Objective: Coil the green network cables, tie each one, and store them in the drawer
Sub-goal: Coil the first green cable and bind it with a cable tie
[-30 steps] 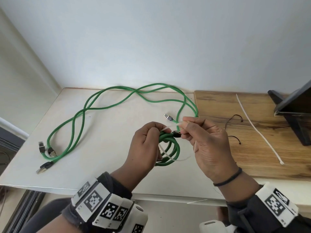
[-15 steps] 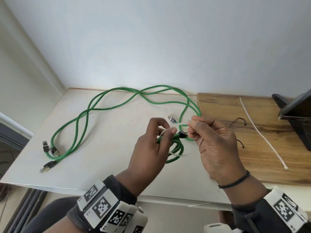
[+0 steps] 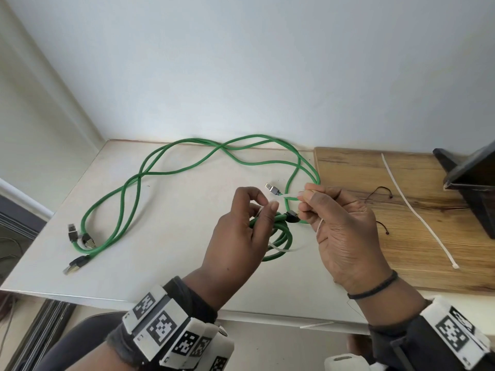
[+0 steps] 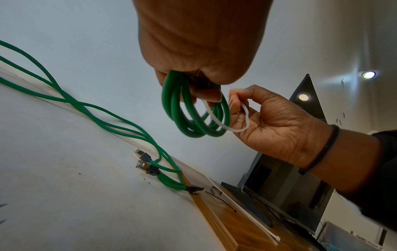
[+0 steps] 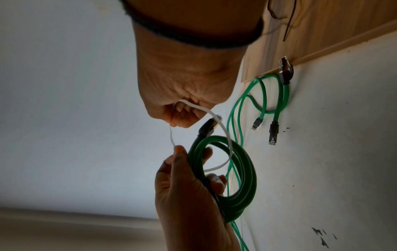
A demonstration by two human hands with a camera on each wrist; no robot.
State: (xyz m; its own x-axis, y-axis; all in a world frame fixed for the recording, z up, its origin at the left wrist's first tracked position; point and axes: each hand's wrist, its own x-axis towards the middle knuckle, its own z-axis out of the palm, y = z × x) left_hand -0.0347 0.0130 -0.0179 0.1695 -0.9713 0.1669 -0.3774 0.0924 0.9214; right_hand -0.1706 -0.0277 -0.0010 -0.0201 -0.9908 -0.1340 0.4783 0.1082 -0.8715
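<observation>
I've got the coiled green cable [image 3: 278,236] up off the bench [image 3: 171,199], held between both hands over its front middle, with a dark plug [image 3: 292,217] poking out at the top of the coil. A white zip tie [image 4: 227,122] runs through the loops: in the left wrist view it passes through the coil and bows out toward the right palm. My left hand [image 3: 235,239] grips the bundle, fingers [image 5: 214,183] curled round the strands, while thumb and forefinger pinch one end of the tie at the top. My right hand [image 3: 345,231] has its fingers closed on the other end of the tie, just beside the plug, with the slack looping under the palm. Behind the hands, more loose green cables [image 3: 166,167] sprawl across the white bench in long crossing bends, their plugs [image 3: 80,236] gathered near the left edge and one silver plug [image 3: 272,188] lying just beyond my fingertips. To the right sits a wooden board [image 3: 417,236] carrying a spare white zip tie [image 3: 417,210], laid diagonally, and thin black wire ties [image 3: 380,191]. A dark stand [image 3: 471,183] sits at the far right of it.
</observation>
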